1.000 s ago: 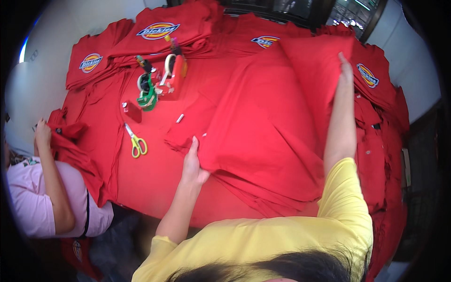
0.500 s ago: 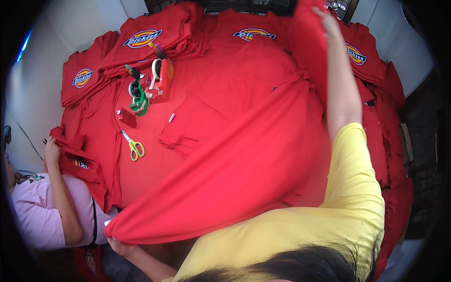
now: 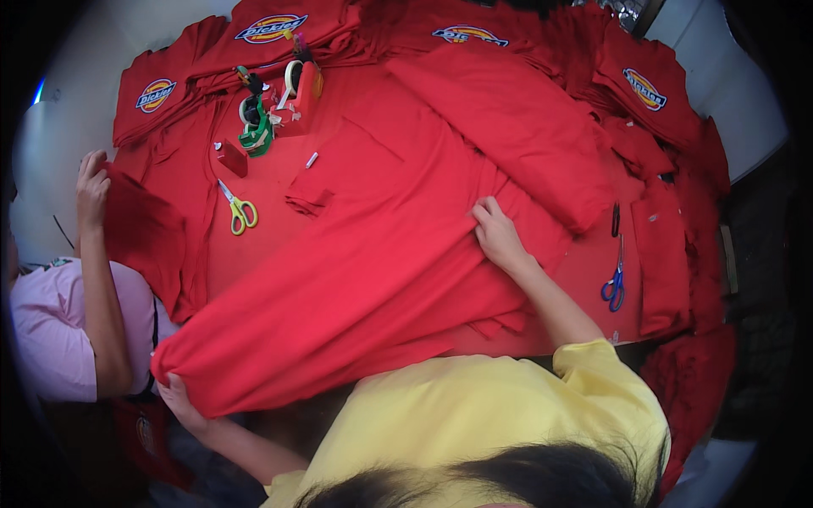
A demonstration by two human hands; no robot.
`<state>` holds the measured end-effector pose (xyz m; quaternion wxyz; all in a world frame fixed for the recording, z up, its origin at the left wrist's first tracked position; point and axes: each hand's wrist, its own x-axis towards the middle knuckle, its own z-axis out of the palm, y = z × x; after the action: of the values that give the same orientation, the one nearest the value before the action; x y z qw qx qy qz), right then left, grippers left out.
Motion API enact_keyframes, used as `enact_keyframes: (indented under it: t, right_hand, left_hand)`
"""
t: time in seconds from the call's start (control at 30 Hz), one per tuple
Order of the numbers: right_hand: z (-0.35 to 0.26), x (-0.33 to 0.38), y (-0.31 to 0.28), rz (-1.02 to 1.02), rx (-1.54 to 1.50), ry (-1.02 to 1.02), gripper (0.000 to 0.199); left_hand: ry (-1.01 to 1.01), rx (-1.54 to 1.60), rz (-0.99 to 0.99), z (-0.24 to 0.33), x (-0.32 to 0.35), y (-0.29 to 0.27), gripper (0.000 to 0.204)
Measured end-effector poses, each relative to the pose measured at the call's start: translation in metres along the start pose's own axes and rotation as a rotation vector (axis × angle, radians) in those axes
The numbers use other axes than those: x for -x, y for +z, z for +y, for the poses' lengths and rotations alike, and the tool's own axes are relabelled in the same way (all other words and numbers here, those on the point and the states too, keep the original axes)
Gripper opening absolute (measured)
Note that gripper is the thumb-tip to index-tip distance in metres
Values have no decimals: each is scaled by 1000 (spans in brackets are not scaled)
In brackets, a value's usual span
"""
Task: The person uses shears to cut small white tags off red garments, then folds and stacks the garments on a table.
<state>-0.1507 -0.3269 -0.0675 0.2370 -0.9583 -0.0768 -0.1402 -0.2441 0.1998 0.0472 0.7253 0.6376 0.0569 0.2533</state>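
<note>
A large red shirt (image 3: 339, 288) is stretched across the near part of the table, its exact front or back hidden by folds. At the lower left, my left hand (image 3: 183, 401) is closed on the bunched end of the shirt. My right hand (image 3: 500, 234) pinches the shirt's edge right of the middle, thumb and fingers together. Beyond that hand, a loose piece of red fabric (image 3: 525, 135) lies spread toward the upper right. Yellow-handled scissors (image 3: 239, 209) rest to the left of the shirt, apart from both hands.
Red shirt stacks with printed emblems (image 3: 271, 42) line the far side. A green tape dispenser (image 3: 256, 135) and a red one (image 3: 298, 110) stand far left. Blue-handled scissors (image 3: 614, 288) lie at right. A co-worker in pink (image 3: 68, 322) handles red fabric at left.
My right hand has come down and inward from the raised upper right to the shirt's edge. The fabric it held up now lies on the table. The co-worker's hand has gone up.
</note>
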Motion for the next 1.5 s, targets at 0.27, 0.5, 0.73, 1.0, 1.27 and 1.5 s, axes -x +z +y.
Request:
enact_keyframes:
  t: [0.27,0.5,0.73,1.0,1.27,1.5]
  right_hand:
    - [-114,10,-164,-578,-461,-346,22]
    - [-70,-60,-267,586,-196,-268,14]
    - [-25,-28,-144,244,251,-134,67]
    - [4,110,-70,-607,253,117,30]
    - [-65,67,-111,-740,-97,-237,22]
    - [-6,-144,-33,332,403,317,48]
  left_hand:
    - [-164,344,-378,2,-21,30,72]
    - [-161,531,-561,10,-4,122,85]
    - [-552,562,-373,-42,45,114,52]
    - [-566,286,-279,-67,95,9,45]
    - [64,-1308,-265,-67,48,23,38]
    - [526,-857,-579,-155,-14,233,32]
